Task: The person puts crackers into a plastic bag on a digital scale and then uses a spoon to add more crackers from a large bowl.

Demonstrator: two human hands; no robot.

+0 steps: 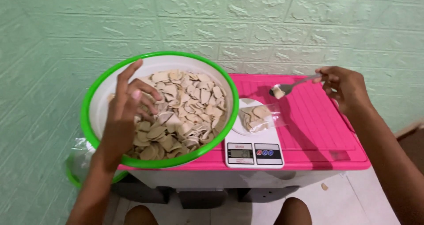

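1. The pale beige, thin, curled dry chips (pixel 185 110) lie heaped in a large round white plastic basin with a bright green rim (pixel 223 125) at the centre left of the frame; their edges are irregular and their surfaces matte.
2. The left hand (pixel 132 103) reaches into the basin from the lower left, fingers bent down and spread among the chips; whether it grips any cannot be told, since the back of the hand hides the fingertips.
3. The right hand (pixel 342 86), at the upper right, pinches the handle of a shiny metal spoon (pixel 287 89) between thumb and fingers; the spoon bowl points left and carries a small pale piece.
4. Below the spoon, a clear plastic bag (pixel 260 117) partly filled with the same chips lies on the round white plate of a white digital kitchen scale (pixel 254 154) with a grey display, just beside the basin.
5. Basin and scale rest on a pink ribbed plastic lid (pixel 318 132) of a white container serving as the desk.
6. A second green-rimmed vessel (pixel 77 170) with crumpled clear plastic peeks out at the lower left, mostly hidden.
7. Behind stands a mint-green embossed brick-pattern wall (pixel 265 26); two knees are cut off at the bottom edge.
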